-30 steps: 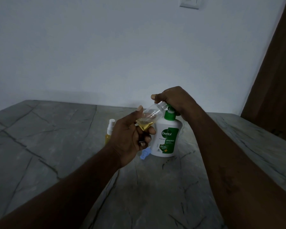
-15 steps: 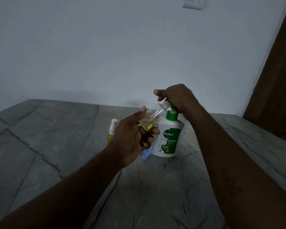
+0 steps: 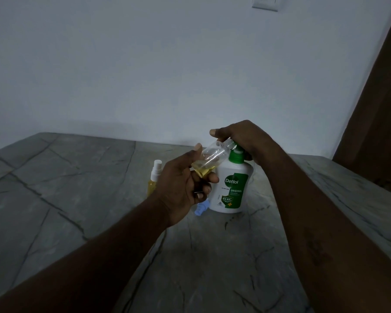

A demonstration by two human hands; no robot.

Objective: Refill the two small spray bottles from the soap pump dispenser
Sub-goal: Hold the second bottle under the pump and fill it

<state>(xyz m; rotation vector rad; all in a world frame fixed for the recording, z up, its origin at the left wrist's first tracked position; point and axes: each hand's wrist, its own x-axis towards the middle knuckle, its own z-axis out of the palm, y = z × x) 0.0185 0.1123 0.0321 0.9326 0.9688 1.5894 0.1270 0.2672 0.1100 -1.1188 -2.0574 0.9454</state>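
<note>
Refilling one small bottle. The left hand [image 3: 185,184] curled its fingers round the base of an uncapped clear bottle [image 3: 212,158], tilted with its mouth up at the pump head of the soap dispenser [image 3: 231,188], which stood near the far edge of the tabletop [image 3: 77,177]. The right hand [image 3: 239,136] gripped the pump head, fingers curled behind it, thumb jutting left. Yellow liquid filled only the clear bottle's bottom. A capped spray bottle [image 3: 154,179] stood just left of the dispenser, and a blue spray top [image 3: 201,207] lay at its foot. We judged filling under way; the next move called for steady pump strokes with the mouth kept at the nozzle, then recapping
</note>
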